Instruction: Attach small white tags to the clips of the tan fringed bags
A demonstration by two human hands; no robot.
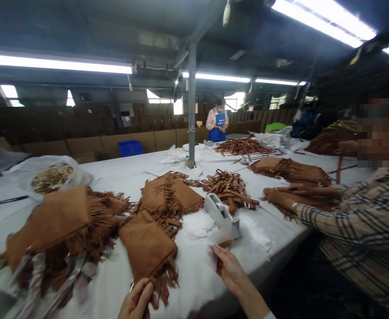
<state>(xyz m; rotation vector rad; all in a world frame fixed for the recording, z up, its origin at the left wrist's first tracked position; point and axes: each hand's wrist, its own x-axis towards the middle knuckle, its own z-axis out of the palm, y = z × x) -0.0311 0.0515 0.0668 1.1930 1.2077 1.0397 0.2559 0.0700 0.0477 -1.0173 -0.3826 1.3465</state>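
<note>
At the lower middle, my left hand is closed on the near corner of a brown fringed suede bag, which lies on the white-covered table. My right hand, just right of it, pinches a small piece of translucent plastic, blurred, with something dark under the fingers. Right beyond that hand stands a grey tape dispenser. White sheets lie left of the dispenser and crumpled clear plastic lies right of it. More fringed bags are heaped behind the one I hold.
A larger pile of fringed bags sits left. Brown straps with buckles lie mid-table. A plastic sack of metal parts is at far left. A metal post rises behind. A co-worker's plaid sleeve reaches in from the right.
</note>
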